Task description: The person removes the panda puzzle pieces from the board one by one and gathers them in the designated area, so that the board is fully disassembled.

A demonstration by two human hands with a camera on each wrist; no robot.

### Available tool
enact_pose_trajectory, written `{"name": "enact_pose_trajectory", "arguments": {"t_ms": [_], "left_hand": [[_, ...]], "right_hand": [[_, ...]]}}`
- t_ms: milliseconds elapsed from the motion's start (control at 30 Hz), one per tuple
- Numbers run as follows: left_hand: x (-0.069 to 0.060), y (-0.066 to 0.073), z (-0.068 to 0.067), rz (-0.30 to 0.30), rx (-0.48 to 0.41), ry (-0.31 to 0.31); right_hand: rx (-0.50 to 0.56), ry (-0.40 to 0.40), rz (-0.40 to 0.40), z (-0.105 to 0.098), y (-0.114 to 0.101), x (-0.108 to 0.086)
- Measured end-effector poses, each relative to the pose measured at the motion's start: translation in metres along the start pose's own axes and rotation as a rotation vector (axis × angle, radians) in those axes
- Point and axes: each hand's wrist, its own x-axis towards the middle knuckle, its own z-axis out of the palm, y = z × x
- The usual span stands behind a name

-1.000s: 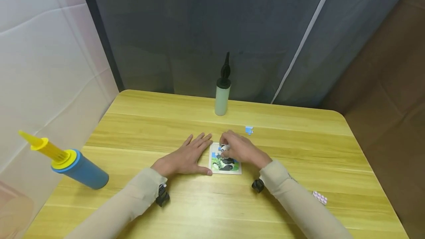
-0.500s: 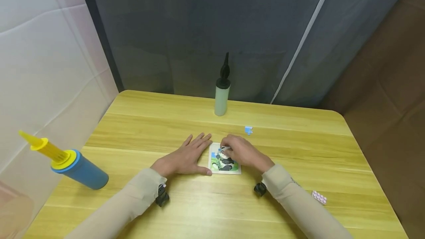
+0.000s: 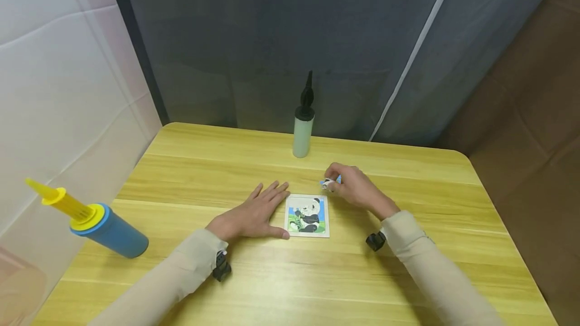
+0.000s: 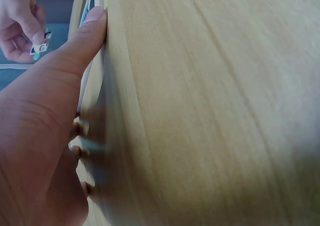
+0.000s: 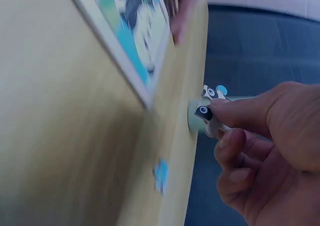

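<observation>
Your left hand (image 3: 254, 215) lies spread against the left edge of the pale-framed square panda puzzle (image 3: 308, 217); your right hand (image 3: 358, 188) pinches a small black-white-and-blue jigsaw piece (image 5: 203, 111) just beyond the puzzle's far right corner.

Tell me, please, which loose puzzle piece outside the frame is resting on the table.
The mostly blue piece, lying on the table; the panda-eye piece, by contrast, is pinched in the right hand.
</observation>
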Motion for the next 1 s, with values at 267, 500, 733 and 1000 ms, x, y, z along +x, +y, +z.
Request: {"name": "enact_pose_trajectory", "arguments": {"t_ms": [267, 500, 733, 1000], "left_hand": [[0.0, -0.001, 0.0, 0.001, -0.001, 0.001], [0.0, -0.003, 0.0, -0.007, -0.004, 0.001], [0.0, -0.001, 0.001, -0.004, -0.014, 0.0], [0.0, 0.002, 0.001, -0.002, -0.021, -0.003]], "right_hand": [[-0.092, 0.066, 0.083, -0.03, 0.036, 0.003], [-0.144, 0.021, 0.105, -0.038, 0.056, 0.01], [-0.161, -0.029, 0.137, -0.035, 0.066, 0.016], [-0.178, -0.049, 0.147, -0.032, 0.073, 0.02]]}}
